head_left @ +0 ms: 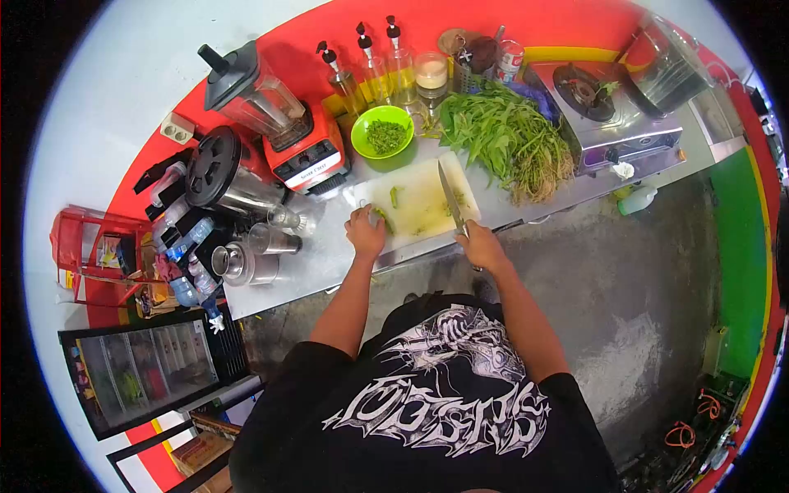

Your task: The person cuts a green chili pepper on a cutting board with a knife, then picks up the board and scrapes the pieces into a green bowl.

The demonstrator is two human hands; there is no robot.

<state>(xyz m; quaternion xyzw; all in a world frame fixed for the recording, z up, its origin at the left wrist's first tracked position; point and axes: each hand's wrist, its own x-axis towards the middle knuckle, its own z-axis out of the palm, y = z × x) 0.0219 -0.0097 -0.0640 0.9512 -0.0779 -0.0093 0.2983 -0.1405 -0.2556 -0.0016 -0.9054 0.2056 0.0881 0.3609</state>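
Note:
My right hand is wrapped round the handle of a kitchen knife, its long blade pointing away from me over the right part of a white cutting board. At the board's left edge, my left hand has curled fingers against a green vegetable piece, partly hidden by the fingers. Another small green piece lies farther up the board. Green scraps are scattered beside the blade. Just beyond the board stands a lime-green bowl holding chopped greens.
Leafy greens with roots lie right of the board, before a gas stove. A red blender, metal containers and cups crowd the left. Pump bottles line the back wall. The counter's front edge runs close to my hands.

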